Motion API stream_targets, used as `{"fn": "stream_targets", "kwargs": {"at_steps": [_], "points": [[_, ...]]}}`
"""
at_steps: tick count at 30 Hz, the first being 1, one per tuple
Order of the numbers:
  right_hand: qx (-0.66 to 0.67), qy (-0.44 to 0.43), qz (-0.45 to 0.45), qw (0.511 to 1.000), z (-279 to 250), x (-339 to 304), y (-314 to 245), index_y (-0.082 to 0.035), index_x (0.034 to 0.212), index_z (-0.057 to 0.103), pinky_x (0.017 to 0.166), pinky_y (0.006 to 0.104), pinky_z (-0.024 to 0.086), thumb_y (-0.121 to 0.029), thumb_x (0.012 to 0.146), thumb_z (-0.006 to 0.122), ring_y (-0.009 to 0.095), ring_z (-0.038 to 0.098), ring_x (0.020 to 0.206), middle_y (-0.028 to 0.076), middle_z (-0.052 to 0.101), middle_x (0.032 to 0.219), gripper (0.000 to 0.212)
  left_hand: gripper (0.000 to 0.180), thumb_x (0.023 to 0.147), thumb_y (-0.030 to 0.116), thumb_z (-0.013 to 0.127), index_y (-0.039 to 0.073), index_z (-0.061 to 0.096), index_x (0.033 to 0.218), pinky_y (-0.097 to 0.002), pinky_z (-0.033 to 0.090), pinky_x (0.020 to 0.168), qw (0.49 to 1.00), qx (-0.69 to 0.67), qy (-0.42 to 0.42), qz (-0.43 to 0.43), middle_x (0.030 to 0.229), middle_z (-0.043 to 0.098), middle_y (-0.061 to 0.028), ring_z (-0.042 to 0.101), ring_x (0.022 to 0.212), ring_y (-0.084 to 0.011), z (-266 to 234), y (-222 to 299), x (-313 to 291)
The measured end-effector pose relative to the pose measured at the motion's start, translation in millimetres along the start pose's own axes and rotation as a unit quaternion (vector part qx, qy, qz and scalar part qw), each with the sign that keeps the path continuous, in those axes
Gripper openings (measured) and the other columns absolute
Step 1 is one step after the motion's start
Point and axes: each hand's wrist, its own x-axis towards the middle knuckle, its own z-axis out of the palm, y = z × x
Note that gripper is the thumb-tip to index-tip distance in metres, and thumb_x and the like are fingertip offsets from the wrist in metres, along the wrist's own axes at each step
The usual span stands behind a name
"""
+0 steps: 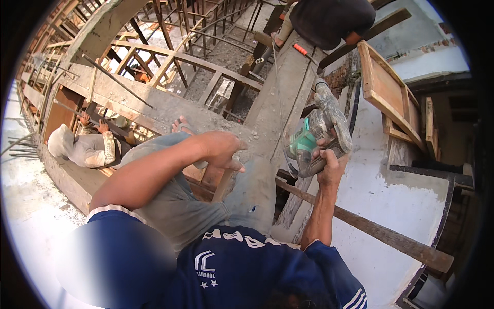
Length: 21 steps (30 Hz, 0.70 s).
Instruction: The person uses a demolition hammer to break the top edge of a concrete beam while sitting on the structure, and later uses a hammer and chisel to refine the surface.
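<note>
My right hand (pixel 332 167) is wrapped round the rear handle of a dust-caked hammer drill (pixel 306 136) with a green housing. Its narrow front end points away from me, beside the concrete beam (pixel 265 110). My left hand (pixel 225 150) hovers over the beam in front of my knees. Its thumb and forefinger are apart, and nothing shows between them; the other fingers are partly hidden. A thin cord or wire runs along the beam near the drill.
A red-handled tool (pixel 300 49) lies farther up the beam. One co-worker (pixel 332 20) is at the top; another, hooded (pixel 85 147), works at the left. Steel bars (pixel 162 36) and timber framing (pixel 190 59) stand ahead. A wooden panel (pixel 393 92) and a plank (pixel 391 238) are at the right.
</note>
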Motion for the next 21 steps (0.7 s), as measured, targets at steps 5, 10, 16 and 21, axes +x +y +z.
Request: {"fn": "stream_targets", "kwargs": {"at_steps": [5, 10, 16, 21], "points": [[0.039, 0.052, 0.091, 0.994, -5, 14, 27, 0.005, 0.131, 0.042, 0.049, 0.0318, 0.051, 0.005, 0.073, 0.051, 0.018, 0.059, 0.059, 0.014, 0.062, 0.089, 0.058, 0.074, 0.086, 0.057, 0.064, -0.001, 0.055, 0.13, -0.0492, 0.047, 0.094, 0.998, -0.053, 0.014, 0.025, 0.113, 0.064, -0.0281, 0.061, 0.107, -0.0451, -10, 3, 21], [0.002, 0.017, 0.097, 0.995, -4, 7, 36, 0.005, 0.129, 0.044, 0.05, 0.0302, 0.049, 0.005, 0.072, 0.054, 0.019, 0.058, 0.06, 0.014, 0.062, 0.091, 0.058, 0.077, 0.088, 0.063, 0.058, 0.0, 0.055, 0.133, -0.0465, 0.047, 0.097, 0.99, -0.113, 0.066, 0.05, 0.116, 0.062, -0.0302, 0.06, 0.112, -0.0424, -10, -2, 79], [-0.045, 0.018, 0.087, 0.995, -2, 5, 28, 0.007, 0.134, 0.042, 0.051, 0.0332, 0.05, 0.001, 0.07, 0.052, 0.021, 0.057, 0.062, 0.014, 0.058, 0.094, 0.064, 0.109, 0.084, 0.084, 0.034, -0.013, 0.051, 0.131, -0.0464, 0.037, 0.108, 0.745, -0.642, 0.108, -0.146, 0.133, 0.051, -0.035, 0.047, 0.13, -0.046, -8, 34, 229], [-0.062, 0.028, 0.059, 0.996, 12, -10, 23, 0.007, 0.131, 0.045, 0.053, 0.0326, 0.048, -0.002, 0.068, 0.053, 0.02, 0.057, 0.062, 0.012, 0.057, 0.093, 0.064, 0.097, 0.09, 0.076, 0.035, -0.011, 0.058, 0.124, -0.0502, 0.031, 0.111, 0.834, -0.452, 0.21, -0.237, 0.134, 0.05, -0.0352, 0.039, 0.134, -0.0464, 4, 22, 247]]}}
